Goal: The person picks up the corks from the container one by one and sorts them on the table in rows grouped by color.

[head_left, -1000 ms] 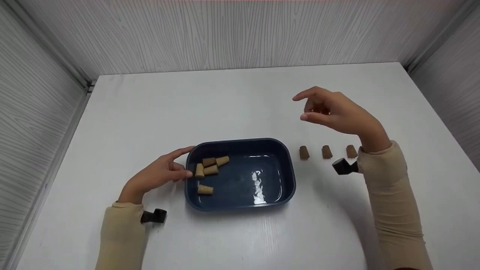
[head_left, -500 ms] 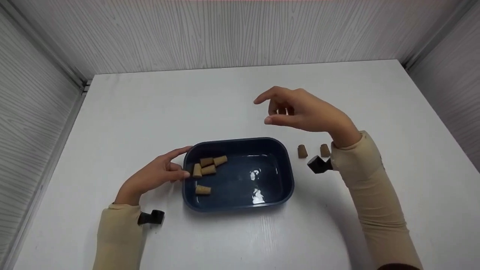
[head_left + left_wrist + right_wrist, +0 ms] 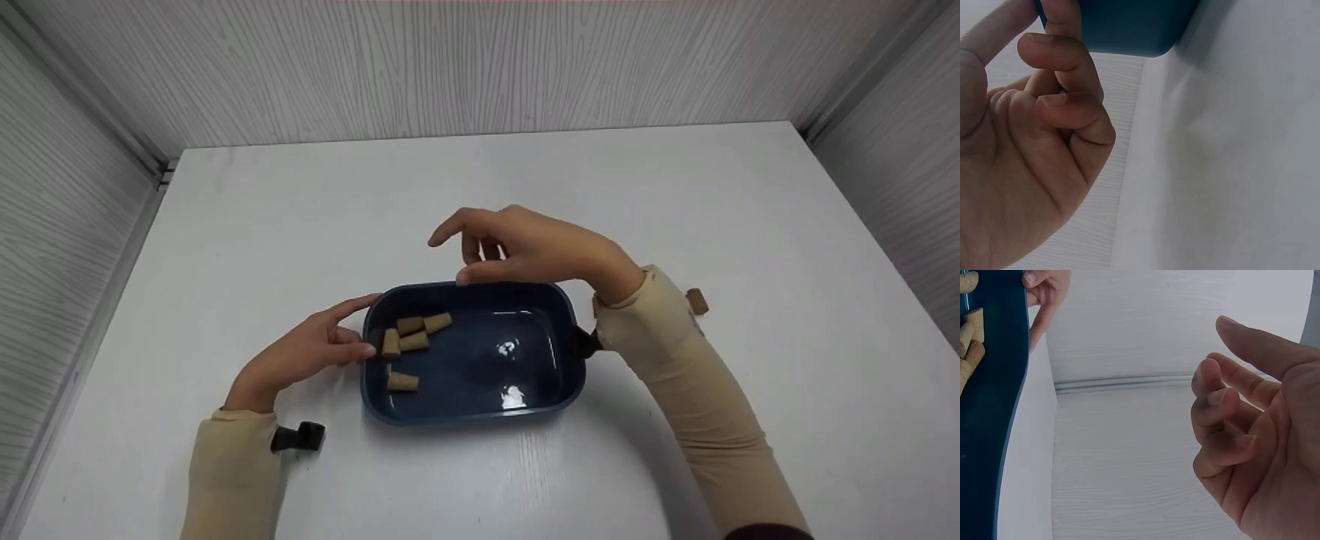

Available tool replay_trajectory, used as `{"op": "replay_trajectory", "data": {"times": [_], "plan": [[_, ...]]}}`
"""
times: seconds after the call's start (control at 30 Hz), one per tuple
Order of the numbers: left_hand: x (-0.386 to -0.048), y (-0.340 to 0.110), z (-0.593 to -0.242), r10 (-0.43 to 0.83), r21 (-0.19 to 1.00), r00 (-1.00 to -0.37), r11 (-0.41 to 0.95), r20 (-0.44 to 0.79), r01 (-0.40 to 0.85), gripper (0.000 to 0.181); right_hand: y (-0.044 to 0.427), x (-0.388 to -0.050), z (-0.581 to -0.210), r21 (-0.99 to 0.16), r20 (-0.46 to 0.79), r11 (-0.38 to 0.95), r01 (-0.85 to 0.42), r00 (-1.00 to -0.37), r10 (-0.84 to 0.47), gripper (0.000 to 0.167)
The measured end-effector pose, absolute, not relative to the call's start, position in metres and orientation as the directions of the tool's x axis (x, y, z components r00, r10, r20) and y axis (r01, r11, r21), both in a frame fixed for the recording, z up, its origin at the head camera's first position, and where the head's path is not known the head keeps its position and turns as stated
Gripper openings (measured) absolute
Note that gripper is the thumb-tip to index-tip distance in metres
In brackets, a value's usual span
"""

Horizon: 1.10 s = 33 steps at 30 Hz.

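A dark blue rectangular box [image 3: 480,418] stands on the white table, holding several tapered cork stoppers [image 3: 403,382] at its left end. Against the box's left side, my left hand [image 3: 307,349] touches the rim with its thumb tip and the far left corner with its index finger. The left wrist view shows its other fingers bent beside the blue wall. My right hand [image 3: 536,251] is over the box's back rim, fingers loosely bent, with nothing between thumb and index. In the right wrist view that same right hand [image 3: 1258,422] is empty.
One brown cork stopper [image 3: 697,301] lies on the table to the right, just beyond the right sleeve [image 3: 675,367]. The right forearm crosses the table there and hides part of it. Grey wood-grain panels [image 3: 450,67] rise behind and at both sides.
My right hand has moved left and somewhat nearer, from beyond the box's right to over its back rim. Its forearm now covers two stoppers seen earlier on the table. The left hand stays at the box.
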<state>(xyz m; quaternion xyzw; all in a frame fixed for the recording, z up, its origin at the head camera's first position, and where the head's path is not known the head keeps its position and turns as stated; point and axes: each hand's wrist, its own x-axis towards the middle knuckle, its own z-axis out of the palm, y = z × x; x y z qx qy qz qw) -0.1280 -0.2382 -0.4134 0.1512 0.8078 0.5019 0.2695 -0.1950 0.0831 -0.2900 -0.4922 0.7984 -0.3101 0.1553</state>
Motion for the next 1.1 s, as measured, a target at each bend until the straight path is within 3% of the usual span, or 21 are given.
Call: {"op": "replay_trajectory", "data": {"times": [0.57,1.1], "plan": [[-0.127,-0.237,-0.415,0.489,0.881,-0.815,0.47,-0.31,-0.053,0.071,0.043,-0.192,-0.331,-0.669,-0.103,0.339,-0.662,-0.368,-0.924,0.049],[-0.126,-0.234,-0.413,0.507,0.892,-0.815,0.452,-0.281,-0.027,0.071,0.023,-0.185,-0.371,-0.636,-0.226,0.345,-0.69,-0.261,-0.938,0.043]]}}
